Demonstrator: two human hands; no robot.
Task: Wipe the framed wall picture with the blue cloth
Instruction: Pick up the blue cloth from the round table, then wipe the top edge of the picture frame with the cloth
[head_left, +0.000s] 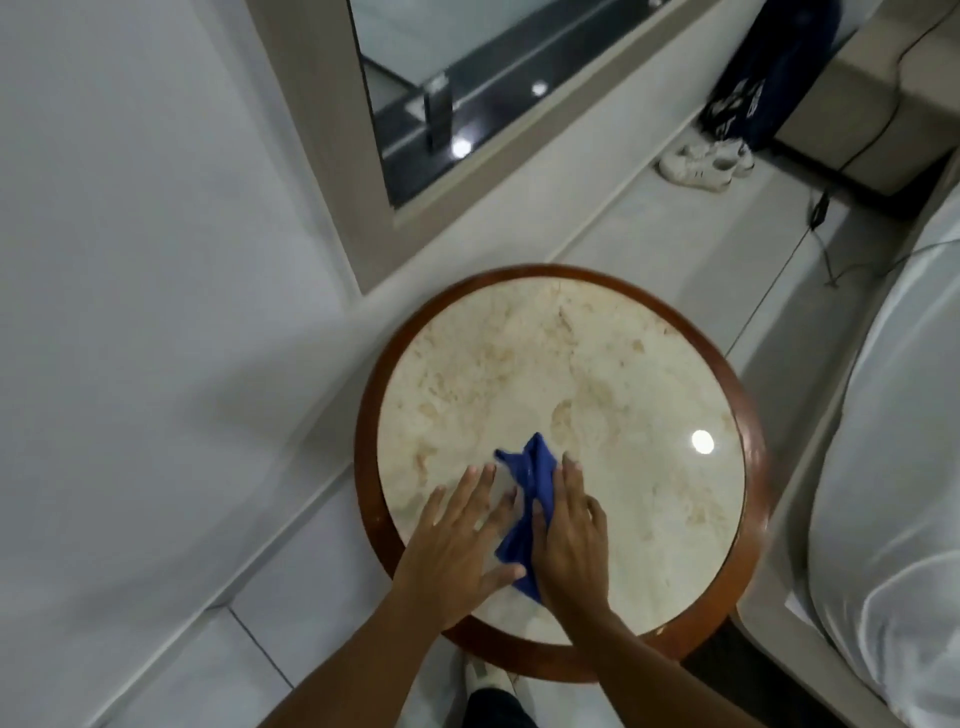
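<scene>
Head view looks down on a round table (675, 364) with a pale marble top and a dark wooden rim. The blue cloth (524, 499) lies crumpled on the near part of the top, between the two hands. The left hand (457, 540) rests flat on the table, fingers spread, its grip open, with the thumb touching the cloth's lower edge. The right hand (569, 535) lies palm-down over the cloth's right side; its fingers seem to press rather than pinch, though the blur makes that uncertain. A framed glass panel (467, 104) leans along the white wall beyond. White shoes (701, 163) sit on the floor farther back, and a bed (893, 467) edges the right.
</scene>
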